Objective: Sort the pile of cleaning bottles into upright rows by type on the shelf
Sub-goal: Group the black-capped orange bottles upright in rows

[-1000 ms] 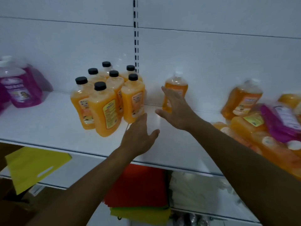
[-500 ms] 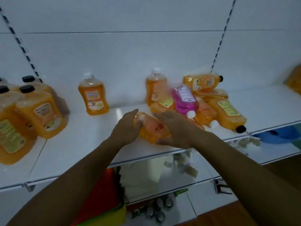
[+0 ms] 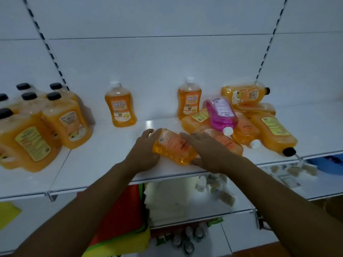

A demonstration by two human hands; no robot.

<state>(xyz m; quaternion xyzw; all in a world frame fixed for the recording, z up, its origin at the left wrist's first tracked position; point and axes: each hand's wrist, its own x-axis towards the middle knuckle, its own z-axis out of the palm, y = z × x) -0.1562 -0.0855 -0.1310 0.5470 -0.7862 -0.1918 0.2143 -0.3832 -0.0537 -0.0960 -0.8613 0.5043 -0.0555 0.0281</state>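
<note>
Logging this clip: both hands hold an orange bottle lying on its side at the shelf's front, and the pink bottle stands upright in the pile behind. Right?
Not quite. In the head view the pink bottle lies on top of the pile, its white cap toward the front. The rest holds: the left hand and right hand hold the orange bottle lying on the shelf.

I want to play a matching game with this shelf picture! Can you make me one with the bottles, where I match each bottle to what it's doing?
Things:
1. pink bottle
2. orange bottle between the hands
3. white-capped bottle by the wall
4. black-capped bottles on the left

States:
A. standing alone, upright
B. lying on top of the pile
C. standing together in a group
D. lying on the shelf, held by the left hand and right hand

Pairs: 1-B, 2-D, 3-A, 4-C
</note>
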